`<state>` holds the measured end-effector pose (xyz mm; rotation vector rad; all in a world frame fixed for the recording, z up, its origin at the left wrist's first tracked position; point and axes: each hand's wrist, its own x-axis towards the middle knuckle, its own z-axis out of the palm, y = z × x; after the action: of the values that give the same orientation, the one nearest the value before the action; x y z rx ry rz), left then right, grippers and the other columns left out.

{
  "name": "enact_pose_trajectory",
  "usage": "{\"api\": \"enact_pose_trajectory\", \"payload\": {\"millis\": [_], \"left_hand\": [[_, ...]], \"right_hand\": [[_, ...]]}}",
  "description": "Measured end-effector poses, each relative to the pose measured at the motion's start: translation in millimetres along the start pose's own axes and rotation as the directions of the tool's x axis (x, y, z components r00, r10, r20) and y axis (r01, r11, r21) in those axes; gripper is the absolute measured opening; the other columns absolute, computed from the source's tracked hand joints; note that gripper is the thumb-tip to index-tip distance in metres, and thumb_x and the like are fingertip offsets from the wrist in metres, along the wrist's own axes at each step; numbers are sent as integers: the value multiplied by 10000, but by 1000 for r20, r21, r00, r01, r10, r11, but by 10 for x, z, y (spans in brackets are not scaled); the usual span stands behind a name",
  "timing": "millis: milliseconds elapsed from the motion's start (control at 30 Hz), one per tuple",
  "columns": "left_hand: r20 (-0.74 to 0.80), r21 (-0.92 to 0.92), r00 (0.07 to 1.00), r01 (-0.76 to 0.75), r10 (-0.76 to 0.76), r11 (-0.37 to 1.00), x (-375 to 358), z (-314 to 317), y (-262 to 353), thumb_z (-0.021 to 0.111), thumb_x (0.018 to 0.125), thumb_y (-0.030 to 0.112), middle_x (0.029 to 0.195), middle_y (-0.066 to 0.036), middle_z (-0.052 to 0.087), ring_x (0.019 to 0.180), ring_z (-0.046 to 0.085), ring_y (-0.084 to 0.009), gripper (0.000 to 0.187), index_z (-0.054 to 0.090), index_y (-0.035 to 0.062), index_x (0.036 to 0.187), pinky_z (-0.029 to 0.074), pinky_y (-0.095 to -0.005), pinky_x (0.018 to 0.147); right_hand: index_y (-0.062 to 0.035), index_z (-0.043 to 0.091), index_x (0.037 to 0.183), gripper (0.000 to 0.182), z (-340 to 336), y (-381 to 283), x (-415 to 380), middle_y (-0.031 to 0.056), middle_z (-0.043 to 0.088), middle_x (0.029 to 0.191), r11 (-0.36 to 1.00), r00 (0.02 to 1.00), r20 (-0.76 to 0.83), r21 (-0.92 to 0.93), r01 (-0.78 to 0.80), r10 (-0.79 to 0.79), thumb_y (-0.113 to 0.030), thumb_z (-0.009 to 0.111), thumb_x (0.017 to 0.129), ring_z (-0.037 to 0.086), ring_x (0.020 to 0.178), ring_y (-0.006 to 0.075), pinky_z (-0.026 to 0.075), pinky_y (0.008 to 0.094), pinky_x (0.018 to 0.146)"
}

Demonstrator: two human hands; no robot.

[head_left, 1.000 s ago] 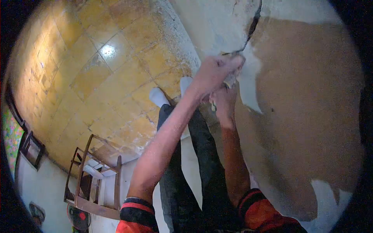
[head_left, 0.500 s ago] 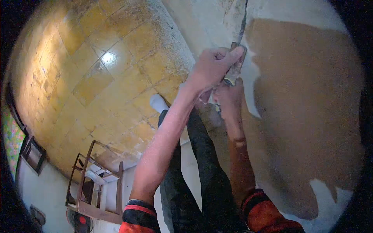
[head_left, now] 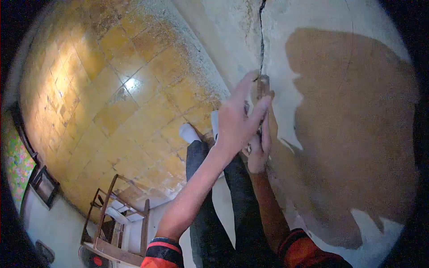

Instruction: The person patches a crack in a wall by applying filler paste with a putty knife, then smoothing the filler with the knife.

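My left hand [head_left: 239, 123] is raised in front of the cracked wall, its thumb and fingers around a flat grey-brown piece [head_left: 263, 85]. The upper end of this piece sticks out near the lower end of a long dark crack [head_left: 262, 40]. Just below, my right hand [head_left: 258, 154] is close against the left one, its fingers curled upward. What it holds is mostly hidden behind the left hand; only small pale and dark bits show at its palm. Blur hides the exact kind of the piece.
A pale plastered wall [head_left: 321, 18] rises at the right, bearing a large brown shadow. Worn yellow tiles [head_left: 103, 134] cover the floor, dusty along the wall base. A wooden frame [head_left: 103, 214] stands at lower left, near a flowered cloth [head_left: 18, 165].
Both hands have come down along the crack, with more of it showing above them. My left fingers have straightened from a tighter grip. The camera view has shifted slightly.
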<state>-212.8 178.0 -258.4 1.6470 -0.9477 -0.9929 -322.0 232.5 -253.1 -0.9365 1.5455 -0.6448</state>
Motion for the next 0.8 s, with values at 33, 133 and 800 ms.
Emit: {"api": "enact_pose_trajectory", "payload": {"millis": [33, 133, 800], "left_hand": [[86, 35, 995, -56, 53, 998, -42, -8, -27, 649, 856, 212, 1116, -133, 647, 599, 552, -218, 611, 414, 70, 1402, 455, -339, 570], [121, 40, 956, -274, 267, 961, -80, 133, -197, 599, 866, 154, 1134, -177, 633, 749, 604, -346, 611, 373, 88, 1430, 486, -400, 699], [251, -2, 964, -94, 92, 996, 95, -49, 174, 532, 865, 88, 819, -291, 555, 719, 612, -405, 562, 390, 87, 1409, 488, -396, 699]], "right_hand": [[-29, 235, 1475, 637, 29, 11, -1, 55, 537, 1139, 999, 1000, -1, 46, 7, -7, -242, 522, 948, 508, 895, 119, 443, 267, 748], [-6, 268, 1451, 577, 84, 152, -18, 105, 425, 1362, 983, 997, -12, 168, 73, -72, -260, 473, 975, 424, 1198, 195, 350, 328, 990], [-105, 427, 1374, 457, 237, -131, -7, -20, 585, 941, 985, 985, -160, 153, 86, -61, -241, 533, 951, 387, 520, -3, 288, 173, 409]]}}
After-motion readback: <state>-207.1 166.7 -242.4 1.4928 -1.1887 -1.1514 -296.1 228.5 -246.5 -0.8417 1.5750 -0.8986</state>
